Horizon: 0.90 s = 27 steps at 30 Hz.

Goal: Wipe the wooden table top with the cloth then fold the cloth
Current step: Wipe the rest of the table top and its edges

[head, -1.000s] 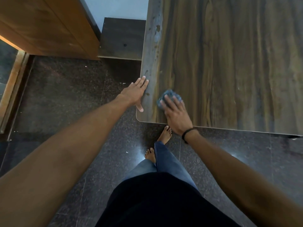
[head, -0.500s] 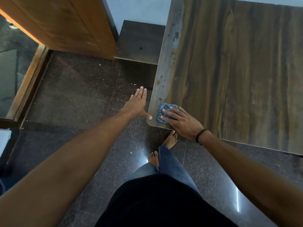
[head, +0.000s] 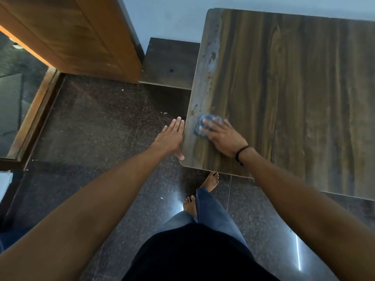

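Right hand [head: 222, 138], fingers spread flat, presses the bunched cloth [head: 205, 126] at mid-frame near the table top's [head: 294, 94] left edge; unwiped stains lie above.

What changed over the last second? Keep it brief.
The right hand swept the cloth toward the near left corner of the table top, then back up along the left edge. The left hand slid off that edge to beside it. Unchanged: right hand pressing the cloth.

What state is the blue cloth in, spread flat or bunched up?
Bunched up. The cloth is a crumpled wad under the right hand, whose straight fingers press it onto the table top.
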Tool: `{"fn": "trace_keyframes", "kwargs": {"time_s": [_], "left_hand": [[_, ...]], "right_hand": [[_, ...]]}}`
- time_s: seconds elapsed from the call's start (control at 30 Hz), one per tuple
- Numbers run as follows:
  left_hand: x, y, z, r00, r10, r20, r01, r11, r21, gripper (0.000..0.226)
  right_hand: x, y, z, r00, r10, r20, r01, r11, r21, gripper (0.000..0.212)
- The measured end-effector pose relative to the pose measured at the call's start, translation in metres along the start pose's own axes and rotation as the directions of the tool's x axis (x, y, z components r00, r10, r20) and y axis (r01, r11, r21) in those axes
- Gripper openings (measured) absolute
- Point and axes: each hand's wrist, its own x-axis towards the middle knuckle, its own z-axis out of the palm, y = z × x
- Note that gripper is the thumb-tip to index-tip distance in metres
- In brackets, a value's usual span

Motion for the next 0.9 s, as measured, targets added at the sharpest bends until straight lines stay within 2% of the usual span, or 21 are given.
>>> {"fn": "trace_keyframes", "kwargs": {"time_s": [0.07,0.13,0.17,0.23,0.3,0.4,0.47,0.53,0.6,0.67,0.7,0.77,0.9], "left_hand": [[0.002,0.002,-0.001,1.000,-0.021,0.016,0.021,1.000,0.006,0.153],[0.005,0.003,-0.002,0.999,-0.031,0.028,0.030,0.999,0.010,0.156],[0.007,0.004,-0.002,0.999,-0.030,0.030,0.030,1.000,0.010,0.157],[0.009,0.004,-0.002,1.000,-0.021,0.007,0.021,1.000,0.006,0.161],[0.011,0.003,-0.001,0.999,0.007,-0.033,-0.006,0.999,0.035,0.163],[0.012,0.001,0.002,0.999,0.026,-0.046,-0.023,0.997,0.070,0.163],[0.016,-0.001,0.001,0.999,0.041,-0.023,-0.038,0.993,0.112,0.162],[0.017,-0.002,0.001,0.999,0.041,0.006,-0.041,0.988,0.150,0.162],[0.018,0.000,0.001,0.999,0.033,0.004,-0.033,0.979,0.201,0.162],[0.017,0.002,0.000,0.999,0.032,0.006,-0.032,0.973,0.227,0.163],[0.017,0.004,0.000,0.999,0.032,0.001,-0.032,0.972,0.232,0.163],[0.017,0.005,-0.001,0.999,0.034,-0.021,-0.027,0.965,0.262,0.162],[0.017,0.008,-0.004,0.997,0.069,-0.033,-0.054,0.941,0.335,0.156]], "right_hand": [[0.032,0.006,-0.015,0.984,0.179,-0.003,-0.178,0.980,0.090,0.053],[0.039,-0.002,-0.015,0.972,0.234,-0.017,-0.231,0.968,0.094,0.055],[0.030,-0.009,-0.009,0.981,0.189,-0.034,-0.187,0.981,0.052,0.058],[-0.001,-0.021,0.006,0.999,-0.014,-0.045,0.013,1.000,-0.022,0.062],[-0.031,-0.021,0.016,0.983,-0.181,-0.008,0.181,0.983,-0.017,0.064],[-0.009,0.009,0.008,0.959,-0.283,0.013,0.283,0.959,-0.011,0.061],[0.037,0.032,-0.010,0.972,-0.232,-0.041,0.230,0.972,-0.051,0.058],[0.088,0.058,-0.034,0.996,-0.065,-0.067,0.062,0.997,-0.043,0.058],[0.121,0.076,-0.050,0.991,0.113,-0.070,-0.111,0.993,0.026,0.057],[0.127,0.075,-0.053,0.975,0.202,-0.088,-0.194,0.977,0.093,0.055],[0.120,0.068,-0.049,0.976,0.193,-0.105,-0.185,0.979,0.088,0.055],[0.085,0.049,-0.034,0.991,0.078,-0.107,-0.074,0.996,0.039,0.055],[0.025,0.049,-0.013,0.980,-0.188,0.061,0.187,0.982,0.015,0.054]]}}
